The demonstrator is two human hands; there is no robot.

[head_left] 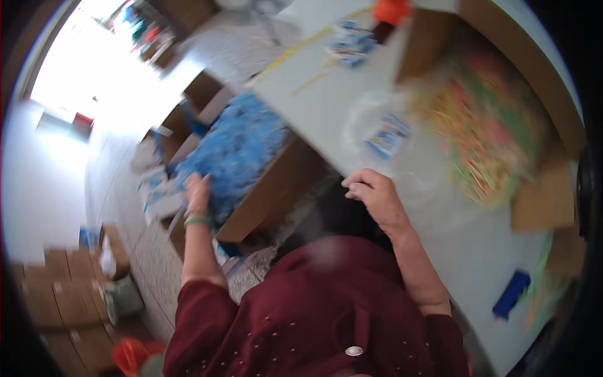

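My left hand (198, 190), a green bangle on its wrist, reaches over a cardboard box (267, 195) at the left. Its fingers are spread at the edge of a heap of blue packets (235, 144) in that box; whether they touch is blurred. My right hand (377, 200) hovers by the near left edge of the pale table (314, 113), its fingers curled in with nothing visible between them. Beyond it on the table lies a small blue and white packet (388, 136), beside crumpled clear plastic (361, 119).
At the right, an open carton (524, 210) holds a clear bag of thin coloured sticks (480, 138). A dark blue object (512, 294) lies nearer. More packets (352, 44) and an orange item (392, 11) are at the far end. Stacked cartons (75, 301) stand lower left.
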